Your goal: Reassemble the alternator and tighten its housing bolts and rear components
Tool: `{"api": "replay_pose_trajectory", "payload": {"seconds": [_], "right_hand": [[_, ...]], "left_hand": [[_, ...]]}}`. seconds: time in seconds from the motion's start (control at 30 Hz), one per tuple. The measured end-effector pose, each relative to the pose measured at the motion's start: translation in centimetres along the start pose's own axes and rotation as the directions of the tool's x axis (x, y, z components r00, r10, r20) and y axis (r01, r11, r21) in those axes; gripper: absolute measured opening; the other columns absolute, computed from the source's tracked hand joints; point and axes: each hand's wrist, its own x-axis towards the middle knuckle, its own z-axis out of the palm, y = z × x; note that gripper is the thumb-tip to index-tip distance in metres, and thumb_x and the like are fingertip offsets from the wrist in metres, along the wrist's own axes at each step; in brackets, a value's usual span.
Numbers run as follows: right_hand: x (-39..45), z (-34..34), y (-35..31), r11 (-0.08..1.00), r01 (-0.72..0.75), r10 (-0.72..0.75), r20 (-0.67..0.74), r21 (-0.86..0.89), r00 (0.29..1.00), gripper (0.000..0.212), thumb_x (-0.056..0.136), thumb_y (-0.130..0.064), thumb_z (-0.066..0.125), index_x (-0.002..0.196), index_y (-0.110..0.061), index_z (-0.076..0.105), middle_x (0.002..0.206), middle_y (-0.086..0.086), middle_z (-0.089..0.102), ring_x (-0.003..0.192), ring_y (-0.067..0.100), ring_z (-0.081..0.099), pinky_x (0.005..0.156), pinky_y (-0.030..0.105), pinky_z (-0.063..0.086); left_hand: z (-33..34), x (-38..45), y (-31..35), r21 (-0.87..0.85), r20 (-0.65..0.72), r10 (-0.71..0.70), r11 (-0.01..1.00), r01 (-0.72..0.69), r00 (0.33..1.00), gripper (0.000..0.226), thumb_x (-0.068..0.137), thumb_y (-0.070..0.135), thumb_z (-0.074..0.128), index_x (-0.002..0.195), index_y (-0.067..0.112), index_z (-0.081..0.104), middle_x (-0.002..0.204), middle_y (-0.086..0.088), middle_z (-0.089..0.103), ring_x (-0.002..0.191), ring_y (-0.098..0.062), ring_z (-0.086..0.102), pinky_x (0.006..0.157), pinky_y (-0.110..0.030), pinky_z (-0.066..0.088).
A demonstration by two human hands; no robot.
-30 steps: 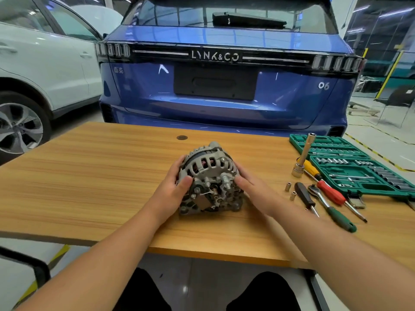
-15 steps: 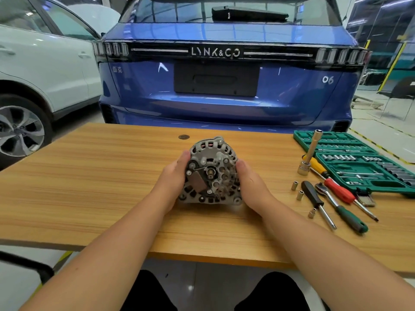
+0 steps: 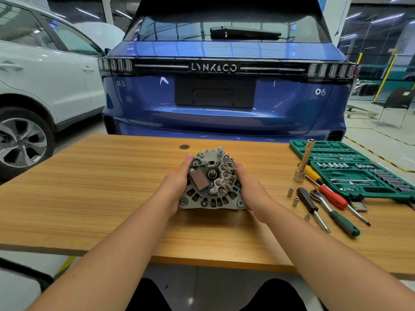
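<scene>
A grey metal alternator (image 3: 212,181) stands on edge on the wooden table (image 3: 101,187), its open rear face with studs, copper terminals and a brown rectangular part turned toward me. My left hand (image 3: 174,187) grips its left side, fingers curled behind the housing. My right hand (image 3: 251,189) grips its right side in the same way. To the right lie a socket on a long extension (image 3: 303,164), a ratchet with a green handle (image 3: 334,212) and several small loose sockets (image 3: 293,197).
An open green socket set case (image 3: 359,173) fills the table's right end, with red, yellow and black-handled screwdrivers (image 3: 330,196) beside it. A blue car (image 3: 224,97) stands just behind the table and a white car (image 3: 40,86) at the left.
Both hands have tipped the alternator up from lying tilted on the table, so its rear face now points at me. The view has also risen slightly.
</scene>
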Motion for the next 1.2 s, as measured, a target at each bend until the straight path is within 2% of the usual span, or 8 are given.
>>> {"api": "replay_pose_trajectory", "payload": {"seconds": [0.1, 0.37, 0.5, 0.6, 0.83, 1.0, 1.1, 1.2], "right_hand": [[-0.2, -0.1, 0.0, 1.0, -0.005, 0.005, 0.006, 0.009, 1.0, 0.095, 0.063, -0.097, 0.035, 0.121, -0.031, 0.07, 0.106, -0.004, 0.078, 0.1, 0.019, 0.074, 0.098, 0.043, 0.054], [-1.1, -0.3, 2.0, 0.987, 0.154, -0.155, 0.037, 0.034, 0.987, 0.048, 0.095, -0.066, 0.04, 0.119, -0.035, 0.068, 0.109, -0.012, 0.076, 0.105, 0.008, 0.071, 0.095, 0.033, 0.053], [-1.5, -0.4, 1.4, 0.99, 0.138, -0.139, 0.05, 0.016, 0.989, 0.048, 0.101, -0.061, 0.039, 0.12, -0.028, 0.069, 0.105, -0.01, 0.078, 0.102, 0.01, 0.073, 0.084, 0.025, 0.054], [-1.9, -0.5, 0.3, 0.999, 0.028, -0.032, 0.093, 0.038, 0.995, 0.056, 0.099, -0.067, 0.04, 0.118, -0.023, 0.07, 0.103, -0.001, 0.079, 0.097, 0.018, 0.075, 0.09, 0.038, 0.057], [-1.3, -1.7, -2.3, 0.971, -0.233, 0.225, 0.123, 0.057, 0.967, 0.066, 0.088, -0.081, 0.044, 0.103, -0.023, 0.072, 0.088, 0.001, 0.079, 0.076, 0.019, 0.077, 0.063, 0.034, 0.061], [-0.1, -1.9, -3.6, 0.944, -0.323, 0.317, 0.081, 0.063, 0.945, 0.072, 0.078, -0.086, 0.052, 0.105, -0.021, 0.07, 0.083, 0.008, 0.078, 0.081, 0.027, 0.077, 0.067, 0.039, 0.062], [0.6, -2.3, -3.7, 0.938, -0.337, 0.332, 0.078, 0.081, 0.94, 0.074, 0.075, -0.085, 0.055, 0.106, -0.019, 0.068, 0.081, 0.012, 0.077, 0.07, 0.027, 0.077, 0.064, 0.038, 0.061], [0.2, -2.2, -4.0, 0.945, -0.325, 0.326, 0.057, -0.027, 0.944, 0.072, 0.083, -0.084, 0.047, 0.107, -0.02, 0.068, 0.095, 0.012, 0.077, 0.087, 0.027, 0.076, 0.077, 0.041, 0.06]], "left_hand": [[-0.2, -0.3, 0.0, -0.016, 0.047, -0.011, 1.0, 0.012, 0.999, 0.112, 0.051, 0.097, 0.049, 0.128, 0.016, 0.064, 0.116, -0.015, 0.073, 0.107, -0.036, 0.069, 0.098, -0.051, 0.055], [-0.5, -0.7, -3.6, -0.139, 0.067, 0.158, 0.979, -0.148, 0.985, 0.045, 0.092, 0.07, 0.051, 0.104, 0.036, 0.078, 0.106, -0.002, 0.078, 0.098, -0.022, 0.075, 0.085, -0.039, 0.054], [-1.0, -1.0, -3.0, -0.117, 0.056, 0.135, 0.985, -0.128, 0.989, 0.05, 0.093, 0.069, 0.051, 0.113, 0.029, 0.074, 0.105, -0.004, 0.079, 0.1, -0.025, 0.074, 0.094, -0.042, 0.054], [-1.2, -1.3, -2.0, -0.09, 0.071, 0.085, 0.993, -0.078, 0.994, 0.055, 0.094, 0.069, 0.047, 0.115, 0.025, 0.072, 0.099, -0.005, 0.079, 0.091, -0.025, 0.076, 0.085, -0.04, 0.055], [-1.9, -1.2, 1.1, 0.021, 0.137, -0.117, 0.993, 0.115, 0.984, 0.068, 0.084, 0.079, 0.055, 0.103, 0.017, 0.075, 0.096, -0.007, 0.079, 0.082, -0.025, 0.077, 0.073, -0.04, 0.063], [-1.9, 0.0, 2.7, 0.047, 0.149, -0.213, 0.977, 0.209, 0.966, 0.085, 0.067, 0.085, 0.067, 0.112, 0.013, 0.073, 0.102, -0.013, 0.078, 0.094, -0.032, 0.076, 0.087, -0.045, 0.06], [-2.1, 1.0, 3.0, 0.067, 0.106, -0.22, 0.975, 0.213, 0.97, 0.085, 0.067, 0.086, 0.066, 0.108, 0.011, 0.07, 0.088, -0.013, 0.078, 0.074, -0.028, 0.077, 0.069, -0.039, 0.062], [-2.7, 1.0, 2.8, 0.093, 0.106, -0.222, 0.973, 0.213, 0.969, 0.083, 0.072, 0.088, 0.057, 0.101, 0.012, 0.072, 0.085, -0.01, 0.079, 0.071, -0.023, 0.077, 0.062, -0.034, 0.06]]}}
